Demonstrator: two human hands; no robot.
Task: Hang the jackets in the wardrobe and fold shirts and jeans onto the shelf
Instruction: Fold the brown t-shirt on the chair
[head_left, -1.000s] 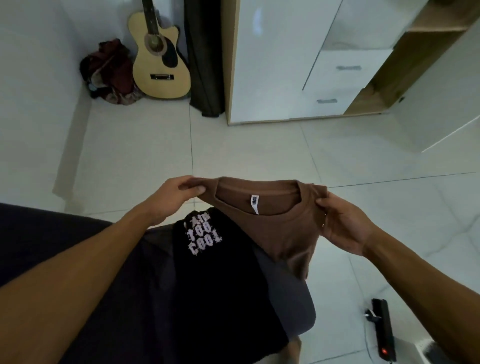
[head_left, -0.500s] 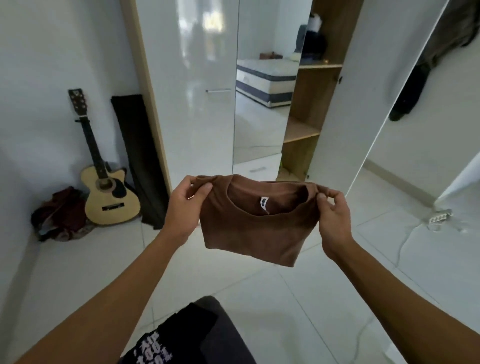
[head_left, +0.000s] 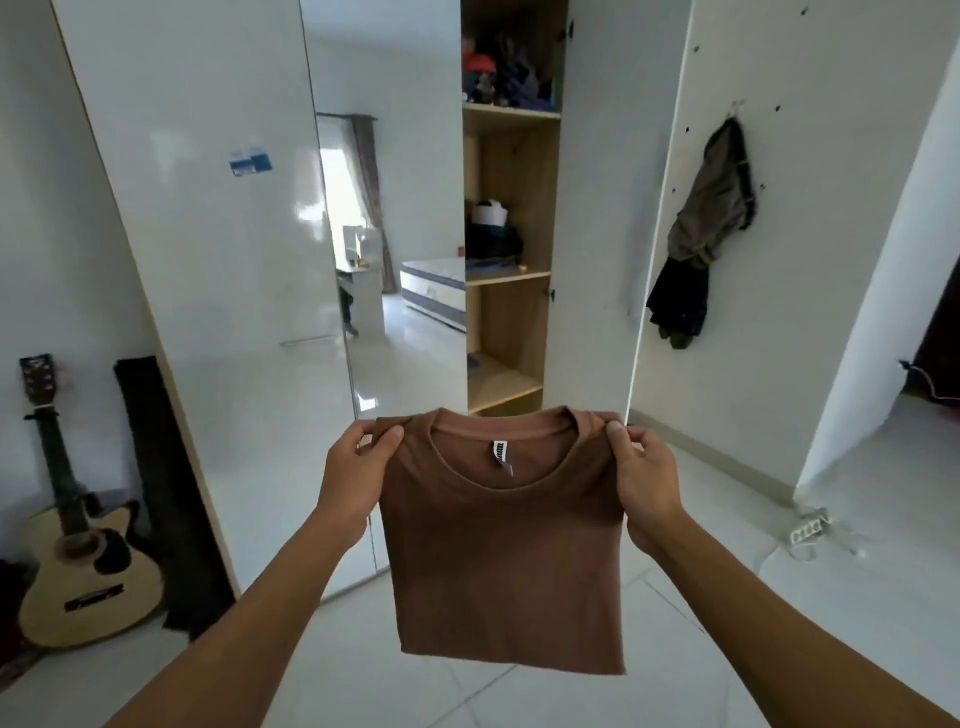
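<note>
lower centre: folded brown shirt hanging in the air, pinched at its shoulders by left hand and right hand. behind, centre: open wardrobe with wooden shelves. far lower left: guitar against the wall.

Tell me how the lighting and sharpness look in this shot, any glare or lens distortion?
Head view: soft daylight, with glare patches on the glossy wardrobe door; wide-angle bending tilts the door edges outward; the brown t-shirt and both hands are fairly sharp, while the clothes on the top shelf look smeared.
</note>
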